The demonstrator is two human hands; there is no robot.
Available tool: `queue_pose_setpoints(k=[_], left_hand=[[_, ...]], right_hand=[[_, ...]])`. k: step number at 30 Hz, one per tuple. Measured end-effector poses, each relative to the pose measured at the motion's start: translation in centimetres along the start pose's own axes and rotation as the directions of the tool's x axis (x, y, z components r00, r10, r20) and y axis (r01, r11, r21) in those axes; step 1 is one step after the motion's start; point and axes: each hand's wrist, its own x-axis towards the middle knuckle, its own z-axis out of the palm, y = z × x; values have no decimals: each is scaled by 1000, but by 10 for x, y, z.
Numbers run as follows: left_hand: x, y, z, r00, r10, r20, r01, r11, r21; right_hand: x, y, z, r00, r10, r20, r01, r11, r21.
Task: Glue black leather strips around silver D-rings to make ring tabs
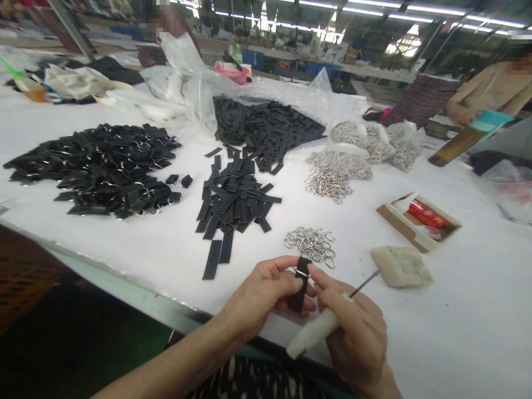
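My left hand [261, 293] pinches a short black strap piece [300, 284] with a metal ring threaded at its top, held upright over the table's near edge. My right hand [353, 327] touches the same strap with its fingertips and grips a white-wrapped tool [318, 330] whose thin metal tip [366, 281] points up to the right. A small heap of metal rings [311, 244] lies just beyond my hands. A pile of loose black strips [233, 199] lies to the left of it.
A heap of finished straps with rings [100, 166] covers the left of the white table [166, 249]. More strips [266, 127] and bagged rings [366, 144] lie farther back. A pale block [401, 266] and an open cardboard box [418, 221] sit at right. Other people stand beyond.
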Motion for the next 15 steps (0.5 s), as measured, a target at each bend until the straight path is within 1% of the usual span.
queue_pose_setpoints(k=[2, 5, 7, 10, 12, 14, 15], left_hand=[[1, 0, 0, 1000, 12, -13, -13, 997, -80], [1, 3, 2, 997, 31, -64, -41, 988, -149], [1, 5, 3, 995, 41, -94, -57, 982, -183], [2, 4, 5, 992, 54, -115, -79, 971, -225], [2, 2, 6, 991, 50, -123, -79, 965, -251], [2, 0, 6, 991, 40, -130, -74, 961, -268], [2, -1, 6, 991, 35, -130, -70, 960, -271]], right_hand=[[-1, 0, 0, 998, 66, 11, -66, 997, 27], [1, -2, 1, 988, 139, 66, -140, 990, 18], [3, -3, 2, 987, 127, 95, -127, 992, -6], [6, -4, 5, 993, 52, 105, -48, 998, -39], [7, -4, 7, 996, 4, 95, 0, 999, -33], [6, -3, 9, 995, 2, 98, -1, 1000, -10], [4, -3, 9, 994, 24, 104, -25, 1000, 8]])
